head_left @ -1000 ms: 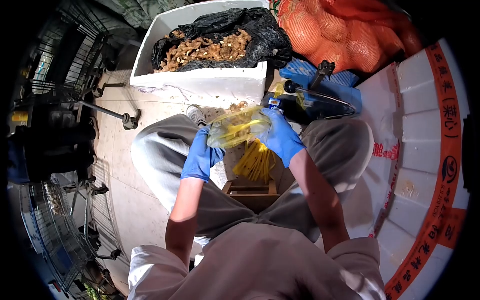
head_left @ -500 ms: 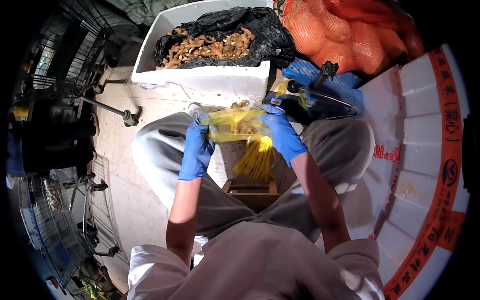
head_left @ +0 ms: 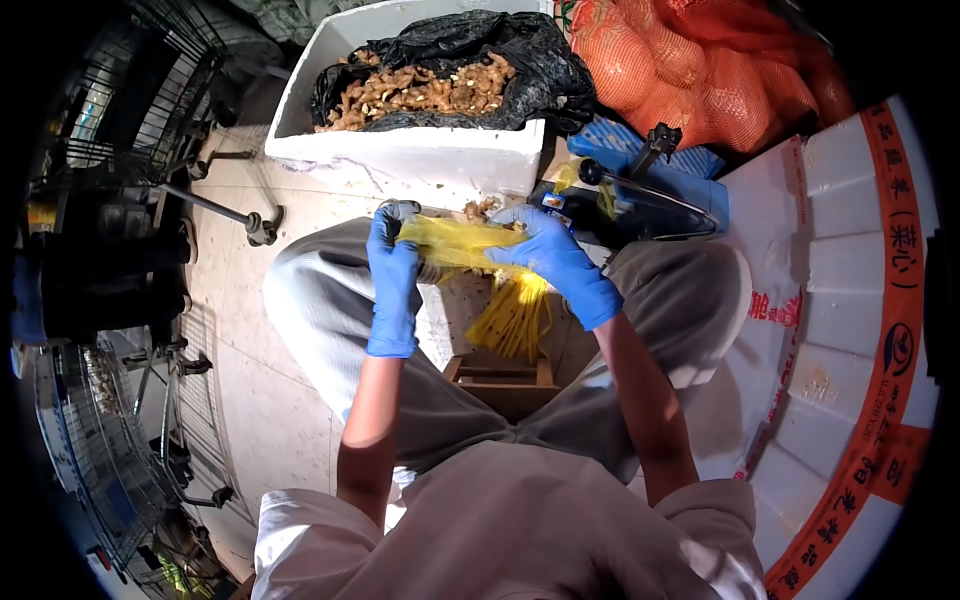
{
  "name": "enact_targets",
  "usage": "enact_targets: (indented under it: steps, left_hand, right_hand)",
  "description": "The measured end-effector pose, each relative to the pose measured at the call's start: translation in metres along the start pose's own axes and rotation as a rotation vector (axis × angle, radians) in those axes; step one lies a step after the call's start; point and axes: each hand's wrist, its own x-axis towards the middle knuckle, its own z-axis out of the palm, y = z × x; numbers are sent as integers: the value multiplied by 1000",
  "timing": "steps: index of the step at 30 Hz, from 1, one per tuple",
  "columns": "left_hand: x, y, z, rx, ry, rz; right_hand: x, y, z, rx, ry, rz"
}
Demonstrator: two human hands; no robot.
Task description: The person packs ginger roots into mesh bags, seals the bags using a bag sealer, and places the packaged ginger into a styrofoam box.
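A yellow mesh bag (head_left: 455,243) is stretched sideways between my blue-gloved hands, above the floor between my knees. My left hand (head_left: 394,262) grips its left end, fingers curled at the top. At the other end my right hand (head_left: 562,258) pinches the mesh, with the fingers pointing left. Just under it hangs a fanned bundle of yellow mesh strips (head_left: 508,318). Pieces of ginger (head_left: 478,210) show right behind the bag. More ginger (head_left: 425,95) fills a black plastic liner (head_left: 545,65) inside a white foam box (head_left: 400,158) ahead of me.
A blue device with a black-knobbed metal lever (head_left: 655,190) stands at the front right. Behind it lie red mesh sacks (head_left: 690,80). White foam boxes (head_left: 840,260) with orange tape line my right. Wire carts (head_left: 130,430) stand left; a wooden stool (head_left: 500,385) is below me.
The bag, spread wide and see-through before, is now drawn into a narrower, denser band. My left hand has turned more upright, and my right fingers have closed in on the mesh.
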Motion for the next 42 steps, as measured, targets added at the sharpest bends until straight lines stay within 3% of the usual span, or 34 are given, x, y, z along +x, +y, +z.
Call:
enact_targets:
  steps: [2, 3, 4, 5, 7, 9, 10, 11, 12, 13, 16, 18, 20, 22, 23, 26, 28, 31, 32, 34, 37, 38, 40, 42]
  left_hand:
    - [2, 9, -10, -376, -143, -433]
    - [-2, 13, -7, -563, -142, -590]
    - [-8, 13, -10, -679, -308, -621]
    - [-11, 19, -2, -587, -211, -627]
    - [-15, 21, 7, -496, -115, -636]
    - [-14, 8, 5, 156, -183, -264]
    - [-12, 0, 3, 154, -177, -261]
    - [-10, -5, 3, 321, -129, -64]
    - [-8, -9, 1, 490, -80, 135]
    - [-8, -14, 1, 493, -75, 178]
    - [1, -18, 0, 276, -7, 99]
    - [3, 5, 1, -346, -143, -433]
    - [2, 13, -1, -487, -273, -507]
    - [-7, 24, 1, -546, -291, -539]
    - [-11, 27, 3, -611, -311, -569]
    - [-14, 26, 10, -499, -172, -512]
    - [-14, 23, 6, -531, -162, -539]
    - [-14, 1, -3, -637, -106, -665]
    - [-14, 1, -1, -716, -58, -759]
    - [-25, 0, 4, -738, -105, -700]
    - [-38, -1, 6, -951, -252, -891]
    - [-40, -10, 2, -954, -251, -891]
    - [-43, -39, -11, -1275, -563, -800]
    - [-57, -43, -9, -1232, -435, -732]
  right_hand:
    - [9, 13, 0, -73, 97, -92]
    - [11, 12, -1, 62, 204, -44]
    - [12, 12, -2, 194, 310, 3]
    - [10, 11, -4, 514, 331, 144]
    - [4, 9, -6, 779, 370, 291]
    - [-3, 5, -3, 907, 330, 363]
    - [-3, 4, 1, 1021, 262, 400]
    - [-2, 2, 5, 1135, 189, 439]
    - [-1, 0, 7, 1135, 182, 440]
    - [-2, -3, 8, 1076, 155, 432]
    - [-6, -14, 2, 1023, 45, 315]
    - [2, -5, 3, 90, -11, -79]
    - [3, 1, 8, 136, 105, -46]
    - [4, 3, 4, 626, 129, 209]
    - [3, 5, 4, 630, 131, 210]
    - [0, 10, -1, 1039, 139, 334]
    - [-4, 11, 0, 1032, 126, 382]
    - [-7, 10, 4, 1036, 150, 281]
    - [-6, 13, 6, 880, 163, 161]
    - [-6, 15, 6, 717, 172, 40]
    - [-8, 15, 0, 468, 99, 76]
    - [-3, 41, -2, 321, 81, -95]
    - [1, 52, 0, 172, 55, -267]
    - [3, 53, 2, 498, 84, -115]
